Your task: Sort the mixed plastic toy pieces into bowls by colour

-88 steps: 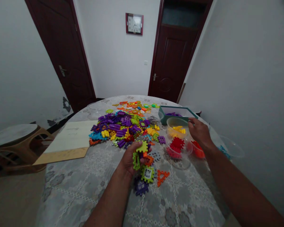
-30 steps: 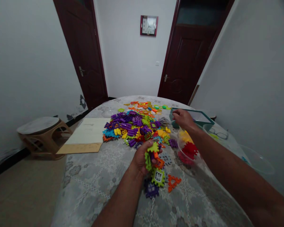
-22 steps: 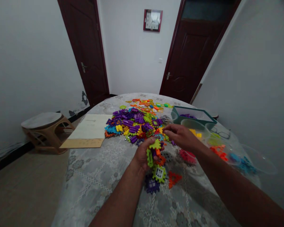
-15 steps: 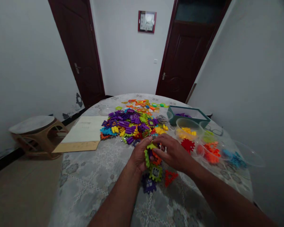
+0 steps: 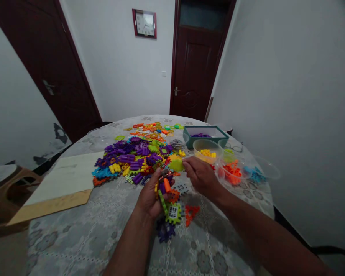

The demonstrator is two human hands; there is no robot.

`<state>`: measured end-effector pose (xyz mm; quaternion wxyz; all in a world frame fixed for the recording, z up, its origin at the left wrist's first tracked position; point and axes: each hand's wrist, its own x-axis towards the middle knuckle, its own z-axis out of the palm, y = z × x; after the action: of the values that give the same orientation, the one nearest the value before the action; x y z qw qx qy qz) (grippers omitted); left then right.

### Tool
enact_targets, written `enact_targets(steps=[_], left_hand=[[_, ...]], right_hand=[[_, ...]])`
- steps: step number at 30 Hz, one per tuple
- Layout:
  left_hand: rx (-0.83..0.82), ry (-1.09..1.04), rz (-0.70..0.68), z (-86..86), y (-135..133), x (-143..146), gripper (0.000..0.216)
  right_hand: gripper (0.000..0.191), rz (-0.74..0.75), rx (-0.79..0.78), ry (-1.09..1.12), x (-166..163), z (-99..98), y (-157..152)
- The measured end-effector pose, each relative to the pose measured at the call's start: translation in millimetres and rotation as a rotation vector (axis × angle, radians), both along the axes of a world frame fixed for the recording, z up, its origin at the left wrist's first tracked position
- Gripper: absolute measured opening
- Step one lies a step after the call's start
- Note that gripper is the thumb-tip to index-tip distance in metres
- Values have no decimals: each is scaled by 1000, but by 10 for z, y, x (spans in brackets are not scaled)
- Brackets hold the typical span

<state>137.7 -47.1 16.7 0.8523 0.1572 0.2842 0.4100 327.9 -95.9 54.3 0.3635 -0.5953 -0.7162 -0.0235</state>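
My left hand (image 5: 150,194) is closed on a cluster of joined toy blocks (image 5: 164,188) in green, purple and orange, held just above the table. My right hand (image 5: 199,175) pinches a lime green block (image 5: 176,165) it has lifted off the top of that cluster. Under the cluster lie a green window block (image 5: 173,213), a purple block (image 5: 164,230) and an orange triangle (image 5: 190,213). A big pile of mixed blocks (image 5: 133,155) spreads behind my hands.
Clear bowls hold yellow (image 5: 208,150), orange (image 5: 232,171) and blue (image 5: 255,173) pieces at the right. A teal box (image 5: 204,133) sits behind them. A pale board (image 5: 60,180) lies at the left. The round table (image 5: 83,230) has a patterned cloth; a brown stool (image 5: 5,188) stands left.
My right hand came back from the bowls to the cluster and pulled a lime green block off it. The left hand kept its hold. The camera turned to the right.
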Motion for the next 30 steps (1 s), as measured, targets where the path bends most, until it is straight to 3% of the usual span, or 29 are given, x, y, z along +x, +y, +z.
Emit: enact_targets(steps=[4,9,11,13,15,17,21,23,26,30], left_hand=[[-30,-3,-9,-50,18,-13,19],[-45,-24,44,-114,60,-36,21],[-45,-24,67,-136,77,-40,22],[-37,-28,71,-155,86,-38,23],[-40,-27,66,-171,87,-31,24],[-50,-17,63,-187,89,-24,25],[-20,-35,72,-211,103,-29,26],[1,-56,89,-210,112,-44,25],[17,-62,115,-193,123,-66,22],[9,-49,130,-173,129,-77,21]], right_hand=[[33,-230,5,-29,666,153,32],[26,-599,-62,-225,1688,230,280],[25,-689,-81,-290,1930,237,305],[26,-730,-32,-333,1960,238,244],[28,-689,68,-356,1742,217,97],[25,-494,132,-320,1304,151,-129],[23,285,-87,-142,163,-141,-705],[36,524,-255,-126,-327,-318,-932],[47,668,-409,-205,-793,-504,-1072],[46,702,-507,-285,-989,-536,-1040]])
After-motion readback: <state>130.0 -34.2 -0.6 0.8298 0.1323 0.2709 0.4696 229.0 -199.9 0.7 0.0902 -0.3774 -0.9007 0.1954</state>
